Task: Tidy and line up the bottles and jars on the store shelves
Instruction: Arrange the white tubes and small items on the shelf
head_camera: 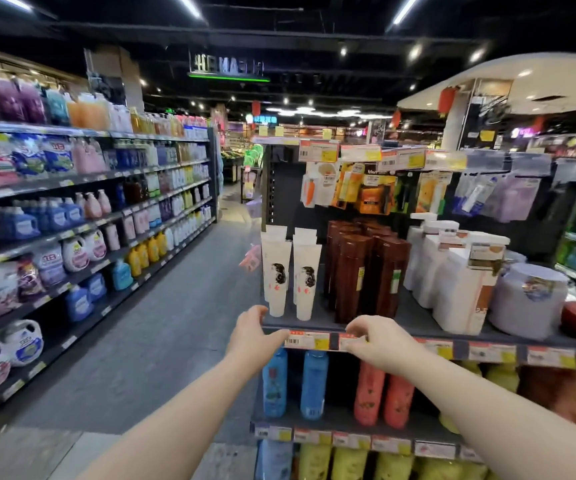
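Both hands are held at the front of the shelf, and no bottle is held yet. The left hand [253, 336] is set on the corner of the shelf edge [411, 327], its fingers [260, 311] curled over the top and the thumb laid against the price strip [309, 339]. The right hand [380, 341] is bent over the same strip, fingers drawn toward the thumb; whether the strip is pinched cannot be told.

The white tubes [290, 275] stand cap-down just beyond the left fingers, close to the edge, in two short files that taper downward. Being narrow at the foot, they would probably tip easily, so each is best taken low on the body and slid, not lifted.

The brown bottles [366, 271] stand just beyond the right fingers, tall and glossy, packed in a block with yellow and green stickers facing outward. Their front row is best drawn level with the tubes, labels turned forward.

Farther to the right of the fingers stand white pump bottles [453, 275] and a lavender jar [529, 299].
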The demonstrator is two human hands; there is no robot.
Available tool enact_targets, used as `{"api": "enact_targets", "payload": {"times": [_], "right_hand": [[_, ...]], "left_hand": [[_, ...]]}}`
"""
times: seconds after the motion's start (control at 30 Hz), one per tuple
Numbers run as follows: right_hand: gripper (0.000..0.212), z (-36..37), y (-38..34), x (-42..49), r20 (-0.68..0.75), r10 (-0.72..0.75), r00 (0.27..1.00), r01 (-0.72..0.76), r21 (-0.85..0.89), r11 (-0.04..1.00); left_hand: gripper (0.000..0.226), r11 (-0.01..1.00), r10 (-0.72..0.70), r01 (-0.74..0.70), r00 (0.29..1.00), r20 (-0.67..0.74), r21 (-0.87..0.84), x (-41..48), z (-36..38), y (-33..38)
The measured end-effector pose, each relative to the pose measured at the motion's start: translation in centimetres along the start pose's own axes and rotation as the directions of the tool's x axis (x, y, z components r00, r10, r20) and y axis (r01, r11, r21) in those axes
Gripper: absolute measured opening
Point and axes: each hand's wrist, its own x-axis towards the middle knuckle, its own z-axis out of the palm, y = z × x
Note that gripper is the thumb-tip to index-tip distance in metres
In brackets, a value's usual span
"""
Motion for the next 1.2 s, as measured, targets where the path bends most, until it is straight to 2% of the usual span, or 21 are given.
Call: {"api": "enact_targets", "payload": {"times": [0.27, 0.5, 0.7, 0.83, 1.0, 1.2], "right_hand": [[0.057, 3.4, -2.2, 6.3, 0.027, -0.011, 1.0, 0.008, 0.115, 0.993], [0.063, 6.9, -2.2, 11.7, 0.009, 0.141, 0.99, -0.14, 0.212, 0.967], [0.057, 7.9, -1.6, 14.2, -0.014, 0.193, 0.981, -0.188, 0.166, 0.968], [0.051, 8.0, -1.2, 15.1, 0.0, 0.204, 0.979, -0.202, 0.144, 0.969], [0.041, 8.1, -1.1, 15.6, -0.013, 0.199, 0.98, -0.195, 0.134, 0.972], [0.042, 8.2, -1.3, 15.5, -0.018, 0.174, 0.985, -0.169, 0.153, 0.974]], "left_hand": [[0.077, 0.995, -0.07, 0.071, 0.997, -0.017, 0.068, 4.5, -0.5, -0.8], [0.084, 0.985, -0.155, 0.151, 0.986, 0.054, 0.079, 9.0, 1.8, -1.6], [0.07, 0.98, -0.172, 0.163, 0.982, 0.077, 0.112, 11.3, 4.4, -2.3], [0.06, 0.975, -0.181, 0.174, 0.983, 0.042, 0.138, 12.4, 5.3, -2.7], [0.039, 0.973, -0.176, 0.165, 0.983, 0.053, 0.16, 13.0, 5.4, -3.4], [0.036, 0.972, -0.174, 0.163, 0.983, 0.055, 0.169, 12.8, 4.6, -3.9]]}}
